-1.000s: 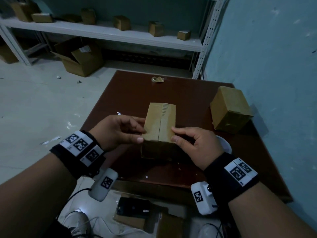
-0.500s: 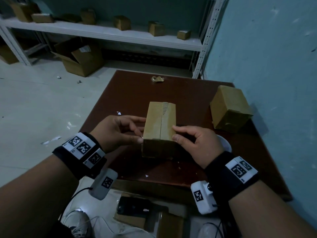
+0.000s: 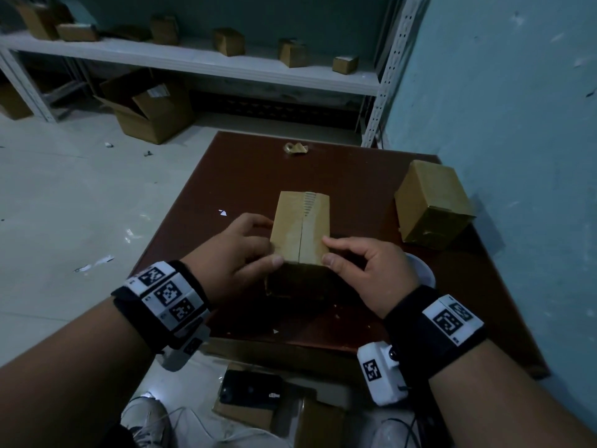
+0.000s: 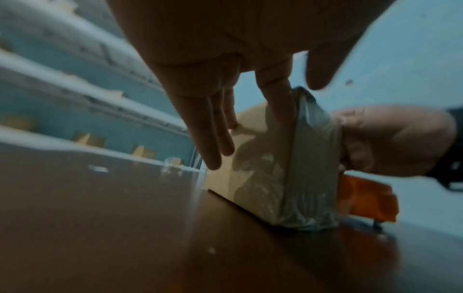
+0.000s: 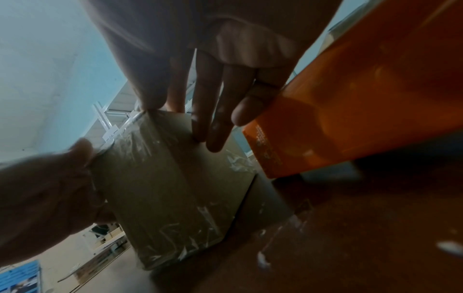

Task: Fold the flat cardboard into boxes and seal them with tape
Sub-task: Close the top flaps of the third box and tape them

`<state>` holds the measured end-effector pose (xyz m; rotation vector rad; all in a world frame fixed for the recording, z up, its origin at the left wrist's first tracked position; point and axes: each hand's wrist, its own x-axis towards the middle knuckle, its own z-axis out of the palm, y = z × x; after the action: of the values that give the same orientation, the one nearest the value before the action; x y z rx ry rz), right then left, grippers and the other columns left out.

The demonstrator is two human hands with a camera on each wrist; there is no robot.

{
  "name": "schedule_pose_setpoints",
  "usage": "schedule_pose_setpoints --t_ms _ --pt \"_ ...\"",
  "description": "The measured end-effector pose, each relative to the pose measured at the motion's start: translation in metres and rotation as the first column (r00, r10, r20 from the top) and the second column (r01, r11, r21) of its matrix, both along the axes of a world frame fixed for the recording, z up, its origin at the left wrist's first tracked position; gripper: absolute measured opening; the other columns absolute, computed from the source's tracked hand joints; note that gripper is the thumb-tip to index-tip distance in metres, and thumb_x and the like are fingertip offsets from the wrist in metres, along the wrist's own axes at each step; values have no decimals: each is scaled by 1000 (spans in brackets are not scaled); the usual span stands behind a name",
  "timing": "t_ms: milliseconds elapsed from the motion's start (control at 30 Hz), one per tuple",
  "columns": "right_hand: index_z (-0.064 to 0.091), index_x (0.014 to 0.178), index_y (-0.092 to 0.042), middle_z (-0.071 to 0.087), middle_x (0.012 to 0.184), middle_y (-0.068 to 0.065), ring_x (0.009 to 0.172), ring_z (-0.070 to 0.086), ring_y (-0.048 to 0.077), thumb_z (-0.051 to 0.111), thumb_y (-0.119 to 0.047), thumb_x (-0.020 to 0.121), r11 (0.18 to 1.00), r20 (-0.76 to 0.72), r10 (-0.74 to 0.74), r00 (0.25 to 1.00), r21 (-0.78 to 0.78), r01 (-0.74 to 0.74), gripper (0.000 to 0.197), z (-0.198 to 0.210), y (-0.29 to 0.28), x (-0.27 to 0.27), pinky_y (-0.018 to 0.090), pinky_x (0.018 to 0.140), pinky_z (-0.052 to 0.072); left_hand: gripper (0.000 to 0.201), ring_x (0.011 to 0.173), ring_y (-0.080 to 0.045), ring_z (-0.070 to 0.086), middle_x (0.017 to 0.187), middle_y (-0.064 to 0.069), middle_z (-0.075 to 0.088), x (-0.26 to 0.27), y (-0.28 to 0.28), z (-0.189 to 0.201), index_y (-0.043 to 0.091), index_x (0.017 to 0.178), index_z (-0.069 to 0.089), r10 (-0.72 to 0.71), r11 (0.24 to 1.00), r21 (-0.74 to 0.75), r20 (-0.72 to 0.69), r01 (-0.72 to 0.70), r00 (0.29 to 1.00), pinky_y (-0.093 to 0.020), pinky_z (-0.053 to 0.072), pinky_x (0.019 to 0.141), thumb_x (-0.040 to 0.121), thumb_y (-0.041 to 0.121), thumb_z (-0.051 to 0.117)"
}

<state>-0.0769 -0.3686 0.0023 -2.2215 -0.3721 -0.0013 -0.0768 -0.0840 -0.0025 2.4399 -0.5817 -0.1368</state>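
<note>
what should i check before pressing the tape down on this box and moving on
1. Cardboard box flat on the table: ok.
2. Top flaps meet along the centre seam: ok.
3. Clear tape covers the near end: ok, though wrinkled.
4. Left hand and right hand pinch the near top corners, thumbs on top: ok.
5. Tape runs the whole top seam: cannot tell.
6. Orange tape dispenser within reach beside the right hand: ok.
</note>
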Motion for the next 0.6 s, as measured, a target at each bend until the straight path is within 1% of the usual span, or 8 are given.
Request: schedule_pose_setpoints --t_ms 100,167,200,267,333,433,500,600 --pt "73 125 -39 70 125 -22 118 60 -11 73 -39 94 1000 -4 -3 1000 6 3 31 0 0 -1 18 104 49 61 120 -12 56 138 6 46 0 -1 3 43 97 69 15 999 37 6 -16 1000 -45 53 102 93 83 23" --pt "73 125 -38 70 124 -22 117 60 -11 72 -41 94 1000 20 3 1000 -11 -3 31 0 2 -2 19 103 50 70 100 -11 60 117 7 56 -1 -6 6 35 88 67 88 994 62 42 -90 995 -41 55 90 90 86 21" --pt "73 125 -38 70 123 -23 115 60 -12 71 -42 95 1000 38 11 999 -27 -10 31 0 3 -3 20 102 51 65 91 -10 60 105 9 57 -1 -10 9 32 82 62 155 985 69 60 -159 986 -39 54 82 88 86 26" --pt "74 125 -37 71 118 -26 113 62 -11 68 -44 97 998 61 40 997 -54 -37 30 2 8 -8 21 99 52 43 83 -8 59 94 12 58 -2 -18 15 32 87 57 320 947 16 72 -321 945 -33 50 70 86 75 50" --pt "76 120 -36 73 113 -26 109 64 -10 63 -45 100 994 53 104 993 -41 -102 26 4 16 -15 23 95 55 33 91 -9 61 102 14 58 -5 -22 19 35 105 56 366 930 -38 92 -364 926 -31 51 74 88 64 58" --pt "78 109 -35 76 101 -20 96 68 -4 59 -48 100 986 62 166 984 -18 -165 25 8 25 -24 29 83 58 65 118 -15 52 128 10 52 -10 -26 22 40 131 55 265 950 123 172 -288 949 -44 51 96 86 83 38" --pt "78 98 -33 74 90 -17 87 68 0 61 -53 96 990 101 137 985 -32 -135 27 14 23 -24 31 74 58 88 129 -20 42 139 8 46 -13 -30 25 44 139 50 249 907 291 209 -303 946 -50 45 104 75 98 25" --pt "67 81 -32 63 78 -15 76 60 2 63 -56 92 981 174 -2 985 -190 35 27 27 7 -15 26 62 47 96 133 -22 32 142 8 38 -16 -31 32 47 146 43 227 864 402 224 -302 948 -49 36 106 66 100 32"
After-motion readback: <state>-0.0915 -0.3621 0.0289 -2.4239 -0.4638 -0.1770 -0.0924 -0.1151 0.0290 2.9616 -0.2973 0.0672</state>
